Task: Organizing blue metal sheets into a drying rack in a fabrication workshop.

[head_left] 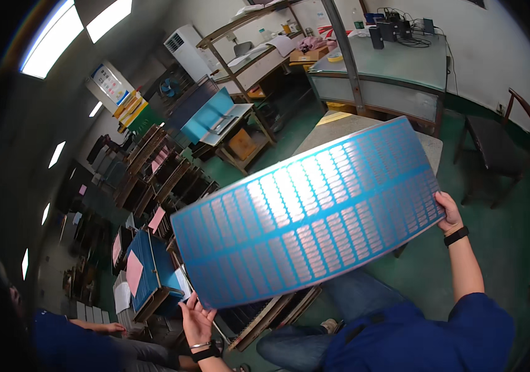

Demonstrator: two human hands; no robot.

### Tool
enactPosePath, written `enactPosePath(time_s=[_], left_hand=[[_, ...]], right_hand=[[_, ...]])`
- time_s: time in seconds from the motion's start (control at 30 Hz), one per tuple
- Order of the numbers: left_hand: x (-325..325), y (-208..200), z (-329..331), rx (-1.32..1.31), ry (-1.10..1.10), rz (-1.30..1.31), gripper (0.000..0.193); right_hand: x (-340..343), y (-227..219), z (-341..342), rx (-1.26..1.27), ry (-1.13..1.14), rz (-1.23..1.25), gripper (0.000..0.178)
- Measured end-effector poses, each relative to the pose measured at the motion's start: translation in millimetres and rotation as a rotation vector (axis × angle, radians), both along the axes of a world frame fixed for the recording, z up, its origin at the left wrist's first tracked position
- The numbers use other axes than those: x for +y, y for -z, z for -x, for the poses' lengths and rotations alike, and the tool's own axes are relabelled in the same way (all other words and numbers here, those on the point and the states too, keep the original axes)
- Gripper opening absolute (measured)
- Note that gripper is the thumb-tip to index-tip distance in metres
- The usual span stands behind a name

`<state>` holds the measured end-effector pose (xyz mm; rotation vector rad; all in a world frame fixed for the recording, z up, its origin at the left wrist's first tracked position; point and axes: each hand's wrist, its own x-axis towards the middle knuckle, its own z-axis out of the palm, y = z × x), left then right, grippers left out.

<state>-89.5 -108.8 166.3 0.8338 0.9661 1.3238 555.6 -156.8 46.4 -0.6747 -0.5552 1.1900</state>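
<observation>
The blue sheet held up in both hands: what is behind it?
Behind the blue sheet a grey table shows at its upper edge, and wooden slats below it. The rest of both is covered.

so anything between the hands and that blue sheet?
Nothing visible. The left hand grips the blue sheet at its lower left corner, and the right hand grips its right edge. Both touch it directly, and it is held up in the air above the floor.
</observation>
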Motion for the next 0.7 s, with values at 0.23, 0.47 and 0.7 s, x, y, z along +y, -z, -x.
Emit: enactPosePath(time_s=[0.23, 0.47, 0.7], left_hand=[[-78, 51, 38, 0.2, -0.333, 0.046, 0.01], [-115, 65, 28, 0.134, -0.705, 0.063, 0.013], [-135, 56, 37, 0.146, -0.545, -0.399, 0.012]], right_hand=[[25, -47, 49, -0.259, -0.357, 0.035, 0.037], [57, -71, 62, -0.415, -0.407, -0.027, 0.036], [144, -96, 70, -0.526, -0.175, -0.32, 0.028]])
